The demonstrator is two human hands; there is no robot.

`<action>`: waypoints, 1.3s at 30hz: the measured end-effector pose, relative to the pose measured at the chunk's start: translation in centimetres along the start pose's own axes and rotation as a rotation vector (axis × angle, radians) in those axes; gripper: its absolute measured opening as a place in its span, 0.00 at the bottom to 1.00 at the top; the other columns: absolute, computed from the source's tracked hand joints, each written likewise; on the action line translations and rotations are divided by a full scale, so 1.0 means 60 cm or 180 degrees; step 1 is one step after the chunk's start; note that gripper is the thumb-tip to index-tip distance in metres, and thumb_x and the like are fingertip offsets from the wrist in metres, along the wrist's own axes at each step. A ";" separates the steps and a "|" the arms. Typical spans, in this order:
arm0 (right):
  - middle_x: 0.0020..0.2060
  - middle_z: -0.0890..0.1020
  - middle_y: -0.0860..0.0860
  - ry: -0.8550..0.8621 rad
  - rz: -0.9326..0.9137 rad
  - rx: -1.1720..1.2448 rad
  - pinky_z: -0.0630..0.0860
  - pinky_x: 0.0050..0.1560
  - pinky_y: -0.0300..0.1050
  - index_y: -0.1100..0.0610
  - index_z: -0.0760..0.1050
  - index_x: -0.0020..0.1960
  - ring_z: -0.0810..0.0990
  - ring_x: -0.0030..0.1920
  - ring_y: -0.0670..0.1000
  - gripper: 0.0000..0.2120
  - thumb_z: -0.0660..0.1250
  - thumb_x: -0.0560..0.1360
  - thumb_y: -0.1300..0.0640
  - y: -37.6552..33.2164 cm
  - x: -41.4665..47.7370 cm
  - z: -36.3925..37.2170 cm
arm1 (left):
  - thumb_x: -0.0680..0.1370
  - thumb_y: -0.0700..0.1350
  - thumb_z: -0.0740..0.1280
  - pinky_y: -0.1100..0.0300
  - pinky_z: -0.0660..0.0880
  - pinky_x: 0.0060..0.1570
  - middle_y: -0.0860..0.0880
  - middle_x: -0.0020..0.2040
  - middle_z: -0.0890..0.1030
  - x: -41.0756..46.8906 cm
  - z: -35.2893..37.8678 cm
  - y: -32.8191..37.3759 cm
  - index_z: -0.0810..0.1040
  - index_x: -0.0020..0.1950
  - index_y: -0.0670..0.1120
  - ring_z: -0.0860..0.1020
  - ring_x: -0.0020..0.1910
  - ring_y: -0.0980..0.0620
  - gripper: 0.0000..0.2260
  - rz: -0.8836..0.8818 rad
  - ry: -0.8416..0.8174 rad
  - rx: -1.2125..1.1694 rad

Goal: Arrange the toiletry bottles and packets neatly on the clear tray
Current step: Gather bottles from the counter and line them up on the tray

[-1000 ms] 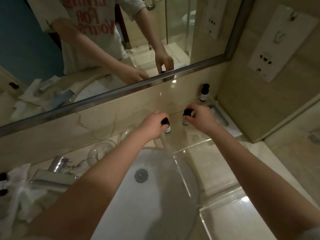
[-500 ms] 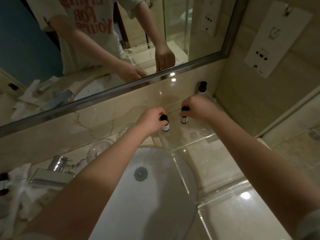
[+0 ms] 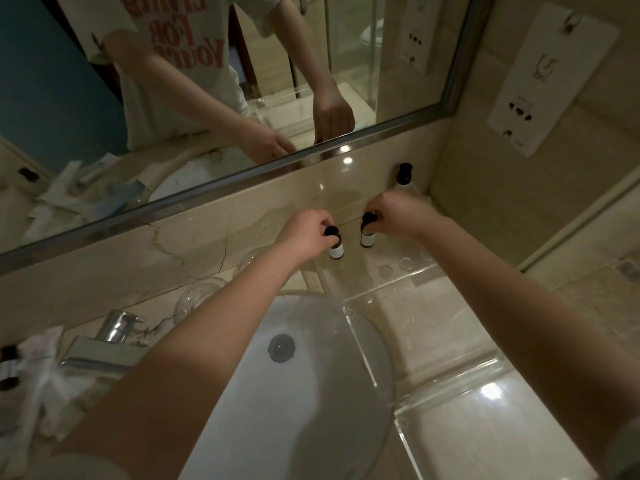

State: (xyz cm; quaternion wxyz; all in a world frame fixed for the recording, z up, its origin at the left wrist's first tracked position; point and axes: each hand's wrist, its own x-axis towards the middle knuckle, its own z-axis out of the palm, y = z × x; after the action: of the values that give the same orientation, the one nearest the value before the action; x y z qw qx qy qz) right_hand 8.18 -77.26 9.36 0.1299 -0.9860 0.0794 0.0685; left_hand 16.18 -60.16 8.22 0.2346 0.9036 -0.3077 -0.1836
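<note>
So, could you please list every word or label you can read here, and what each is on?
"FOR": red, mirrored, on the T-shirt in the mirror; the lines above and below it are cut off or unclear.
Bottle labels: too small to read.
Wall panel: symbols only, blurred.

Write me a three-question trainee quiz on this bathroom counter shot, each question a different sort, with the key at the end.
1. True or false: each hand grips its own small bottle by the black cap.
2. How many small black-capped bottles stand along the back wall, counting the held ones? A) one B) two C) three
3. Fill in: the free bottle stands in the ___ corner of the counter, beyond the right hand.

Key
1. True: the left hand pinches the left bottle, and the right hand the right bottle.
2. C: those two plus the corner bottle.
3. Back right, near where the clear tray ends.
</note>
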 end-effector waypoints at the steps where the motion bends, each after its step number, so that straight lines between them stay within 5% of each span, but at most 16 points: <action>1: 0.44 0.81 0.54 0.0018 -0.0005 -0.0049 0.70 0.37 0.44 0.57 0.79 0.50 0.75 0.39 0.51 0.10 0.68 0.74 0.52 -0.001 0.000 -0.001 | 0.72 0.42 0.70 0.58 0.73 0.41 0.56 0.34 0.74 0.001 0.001 0.002 0.80 0.48 0.47 0.75 0.38 0.52 0.06 0.0011 -0.0008 0.0018; 5: 0.53 0.81 0.53 0.0132 -0.0156 -0.0025 0.77 0.47 0.48 0.55 0.73 0.64 0.78 0.49 0.53 0.21 0.70 0.72 0.52 -0.001 -0.006 -0.001 | 0.73 0.43 0.70 0.58 0.72 0.40 0.56 0.35 0.74 0.003 0.004 0.007 0.79 0.49 0.47 0.75 0.39 0.52 0.07 0.0035 -0.0043 0.0038; 9: 0.47 0.80 0.53 0.0096 -0.0241 -0.0212 0.78 0.45 0.53 0.56 0.77 0.52 0.78 0.45 0.54 0.09 0.68 0.73 0.56 0.001 0.003 0.005 | 0.73 0.42 0.69 0.60 0.70 0.40 0.52 0.39 0.76 0.010 0.001 0.010 0.79 0.50 0.47 0.75 0.40 0.51 0.07 0.0113 -0.0021 0.0154; 14: 0.43 0.80 0.54 0.0125 0.0038 -0.0070 0.75 0.40 0.48 0.55 0.74 0.42 0.78 0.43 0.55 0.02 0.66 0.74 0.58 0.019 0.027 -0.007 | 0.74 0.43 0.68 0.59 0.70 0.42 0.48 0.46 0.77 0.033 -0.010 0.020 0.80 0.53 0.45 0.76 0.46 0.49 0.09 0.0231 0.0140 0.0390; 19: 0.51 0.79 0.54 0.0362 0.0253 -0.0093 0.70 0.44 0.44 0.57 0.77 0.56 0.77 0.49 0.54 0.10 0.64 0.76 0.59 0.046 0.058 -0.033 | 0.75 0.42 0.67 0.53 0.76 0.51 0.44 0.54 0.79 0.063 -0.011 0.033 0.80 0.56 0.44 0.77 0.53 0.44 0.11 0.0315 0.0277 0.0446; 29: 0.45 0.82 0.51 0.0517 0.0358 -0.0271 0.78 0.46 0.48 0.52 0.79 0.51 0.80 0.46 0.54 0.07 0.65 0.74 0.56 0.071 0.101 -0.022 | 0.76 0.42 0.63 0.53 0.77 0.47 0.41 0.50 0.81 0.124 0.009 0.053 0.80 0.53 0.42 0.78 0.49 0.41 0.09 0.0291 0.0253 0.0522; 39: 0.43 0.81 0.51 0.0551 0.0433 -0.0125 0.77 0.42 0.46 0.49 0.78 0.47 0.79 0.44 0.54 0.06 0.63 0.74 0.57 0.084 0.109 -0.013 | 0.77 0.40 0.59 0.58 0.67 0.39 0.43 0.50 0.81 0.167 0.027 0.092 0.80 0.51 0.43 0.79 0.48 0.44 0.10 0.0150 0.0230 0.0954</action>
State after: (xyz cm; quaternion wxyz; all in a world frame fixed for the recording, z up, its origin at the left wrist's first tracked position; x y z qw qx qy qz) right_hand 13.79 -83.16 7.87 0.0982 -0.9829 0.1558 -0.0066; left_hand 20.27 -70.97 7.99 0.1123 0.9271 -0.3441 -0.0976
